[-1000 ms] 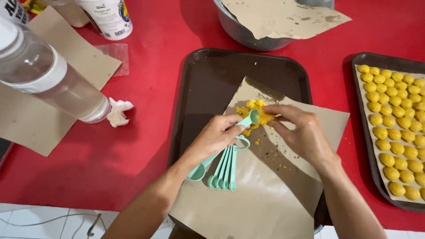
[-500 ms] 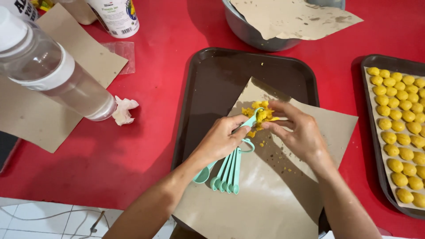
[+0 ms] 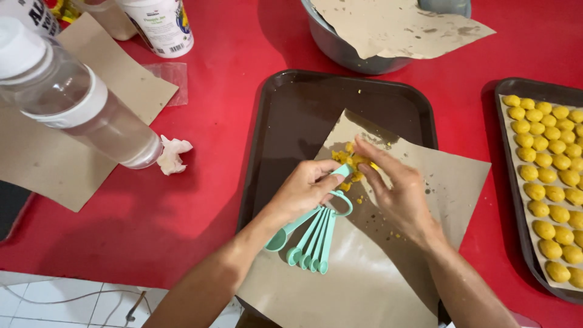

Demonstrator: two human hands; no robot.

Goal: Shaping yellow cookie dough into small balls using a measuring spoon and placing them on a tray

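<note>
Head view: two hands working yellow dough with a ringed set of mint-green measuring spoons over brown paper, centre of frame.

Left hand, fingers closed around the measuring spoons at the ring end, one spoon raised into the yellow dough; the other spoons dangle below. Right hand, fingers loosely curled, fingertips pinching at the dough, holding nothing else. Brown paper lies loose on the dark tray. Risks, as judged: crumbs already scattered on the paper may spread further if the dough breaks; the unweighted paper may slide; the dangling spoons may drag through crumbs. Right edge: second tray of yellow balls. Upper left: clear bottle on the red desk.
</note>
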